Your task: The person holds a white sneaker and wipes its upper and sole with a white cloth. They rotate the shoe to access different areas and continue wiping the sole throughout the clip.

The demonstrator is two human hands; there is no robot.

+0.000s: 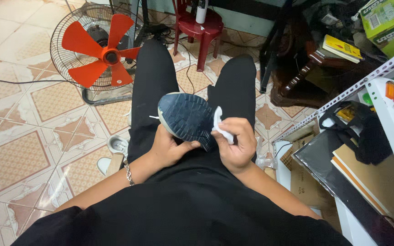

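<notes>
Fingers pinching one wipe, one shoe

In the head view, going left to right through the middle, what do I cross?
Red-bladed floor fan → left hand under the shoe → upturned shoe sole → white wipe → right hand → black bag on the metal shelf.

1. Dark blue rubber shoe sole above the left hand: matt, ridged.
2. Small white cloth wipe in the right hand: soft, crumpled.
3. Glossy patterned tile floor left of the hands.
</notes>
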